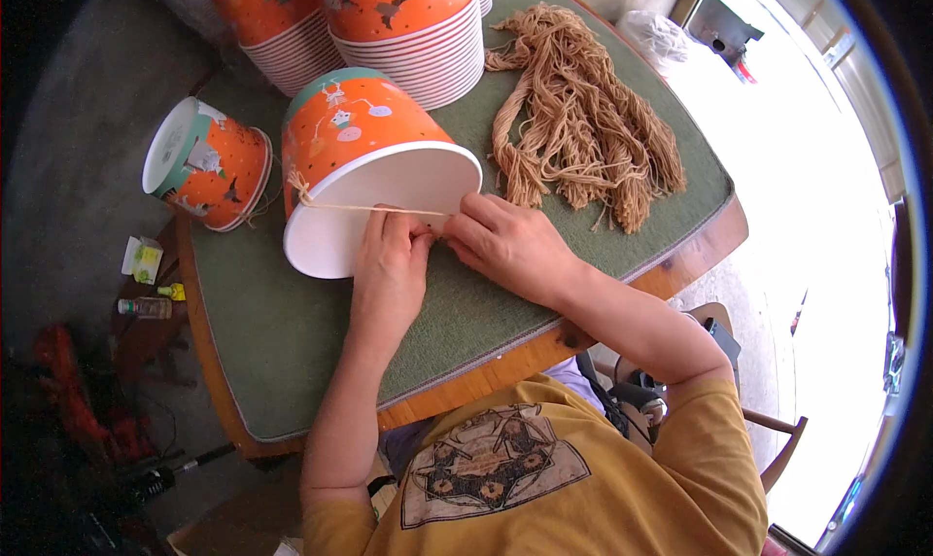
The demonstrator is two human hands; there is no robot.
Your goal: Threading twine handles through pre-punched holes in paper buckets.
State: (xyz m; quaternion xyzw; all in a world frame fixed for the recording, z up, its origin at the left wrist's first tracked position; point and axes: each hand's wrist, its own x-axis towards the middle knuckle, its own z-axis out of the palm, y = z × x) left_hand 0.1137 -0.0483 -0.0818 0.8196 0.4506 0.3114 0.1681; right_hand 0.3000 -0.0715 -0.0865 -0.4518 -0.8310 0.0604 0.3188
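An orange and green paper bucket [364, 119] lies tilted on its side, its white opening toward me. From a knot [299, 185] at the left of its rim, a thin tan cord [350, 206] runs taut across the opening. My left hand [392, 264] is closed on the bucket's near rim, fingers inside the opening and thumb at the outer side. Beside it, my right hand [510, 245] pinches the cord near the right part of the rim. The cord's end is hidden by the fingers of my right hand.
A bundle of tan cords [583, 119] lies on the right of the green-covered table [262, 362]. Behind stand nested stacks of orange buckets [408, 41]. At left, another bucket [219, 162] stands upside down, a cord by its rim. A chair [777, 439] is at right.
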